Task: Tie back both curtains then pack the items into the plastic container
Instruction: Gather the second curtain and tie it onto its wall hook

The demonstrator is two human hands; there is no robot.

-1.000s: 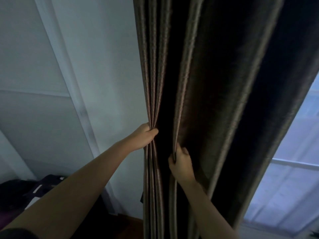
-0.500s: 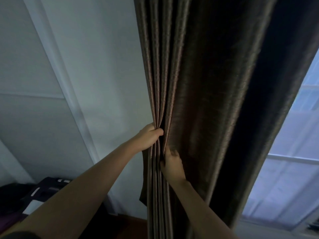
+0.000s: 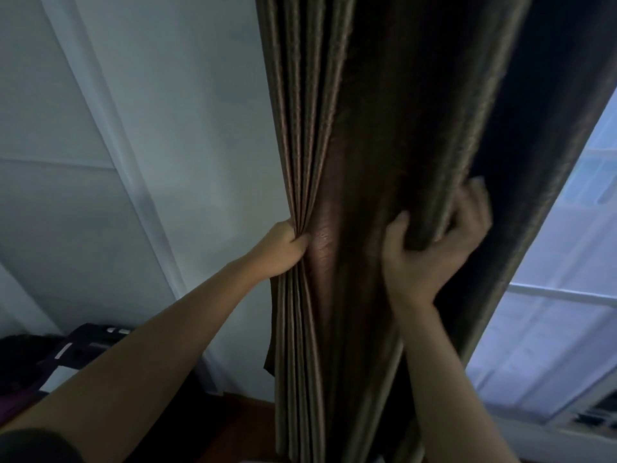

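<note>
A dark brown curtain (image 3: 377, 128) hangs in long pleats down the middle of the view. My left hand (image 3: 283, 248) is closed on a bunch of pleats at the curtain's left edge. My right hand (image 3: 430, 252) curls around a thick fold further right, thumb in front and fingers wrapped behind the cloth. Between the two hands the fabric is gathered into a loose column. No tie-back and no plastic container are in view.
A white wall (image 3: 183, 145) with a pale vertical strip stands to the left. A bright window (image 3: 561, 312) shows at the right behind the curtain. Dark bags and objects (image 3: 50, 359) lie low at the left, above a wooden floor (image 3: 243, 429).
My right hand has let go of the pleat next to my left hand and moved right and up to grasp a further fold. My left hand keeps its grip.
</note>
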